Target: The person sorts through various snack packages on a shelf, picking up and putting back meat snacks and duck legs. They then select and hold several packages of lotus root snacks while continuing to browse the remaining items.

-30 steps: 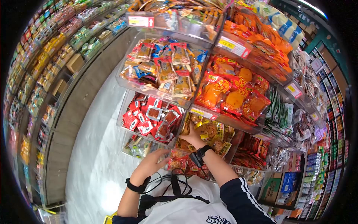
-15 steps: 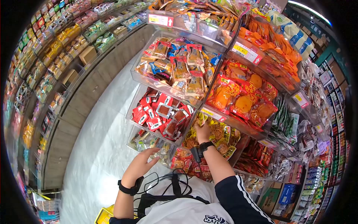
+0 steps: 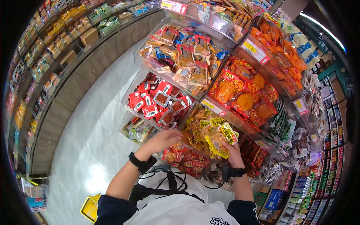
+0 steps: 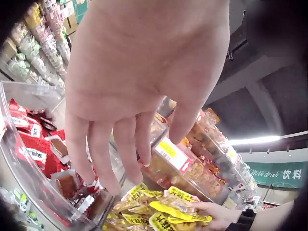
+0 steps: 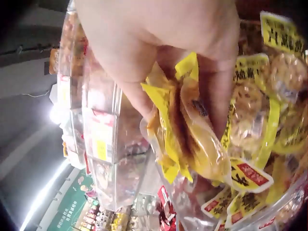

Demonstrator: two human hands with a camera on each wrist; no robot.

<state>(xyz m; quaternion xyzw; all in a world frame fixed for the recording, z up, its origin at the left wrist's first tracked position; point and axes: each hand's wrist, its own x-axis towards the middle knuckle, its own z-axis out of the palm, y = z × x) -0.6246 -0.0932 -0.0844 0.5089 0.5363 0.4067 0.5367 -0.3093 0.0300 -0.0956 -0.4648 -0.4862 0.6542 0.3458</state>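
Note:
My right hand [image 3: 233, 152] pinches yellow-edged clear snack packets [image 3: 217, 140] between thumb and fingers, raised over the bin of similar packets [image 3: 197, 118]. In the right wrist view the held packets [image 5: 192, 130] stand edge-on, pressed together, with brownish food inside. Loose packets with holed round slices [image 5: 245, 98] lie beside them. My left hand [image 3: 163, 140] hovers near the front edge of the bins with its fingers loosely extended and nothing in them. The left wrist view shows its palm [image 4: 144, 62] and slack fingers, above the yellow packets [image 4: 178, 207].
Clear bins rise in tiers: red sachets [image 3: 161, 99] at left, brown snack packs [image 3: 185, 56] above, orange-red packets [image 3: 243, 90] at right. Red packets [image 3: 183, 159] fill a lower bin. A yellow basket [image 3: 90, 208] is on the floor. Curved shelves [image 3: 75, 86] line the left aisle.
My right hand has come up out of the yellow-packet bin and moved right and toward me, now with packets in its grip. The left hand has moved right, closer to the bins.

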